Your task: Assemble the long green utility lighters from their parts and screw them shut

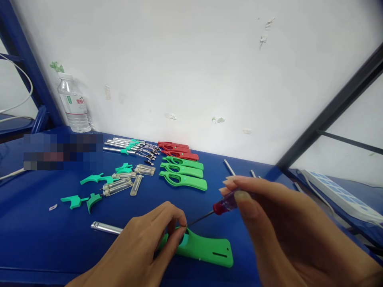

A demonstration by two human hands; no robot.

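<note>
A green lighter casing point(206, 247) lies near the front of the blue table, a teal trigger piece point(184, 240) in its opening and a silver tube point(106, 227) reaching out to the left. My left hand point(146, 239) lies over the casing, thumb and index finger pinched at its upper edge. What they pinch is too small to make out. In my right hand point(269, 215) is a screwdriver with a purple-red handle point(226, 203), held between thumb and fingers. Its thin shaft slants down left, the tip meeting my left fingertips.
Green casings point(182, 181) and red casings point(178, 147) lie in a stack behind. Left of them are silver tubes with wires point(125, 145), clear fuel tanks point(118, 186) and teal triggers point(74, 200). A water bottle point(74, 105) stands by the wall; a power strip point(338, 195) is at right.
</note>
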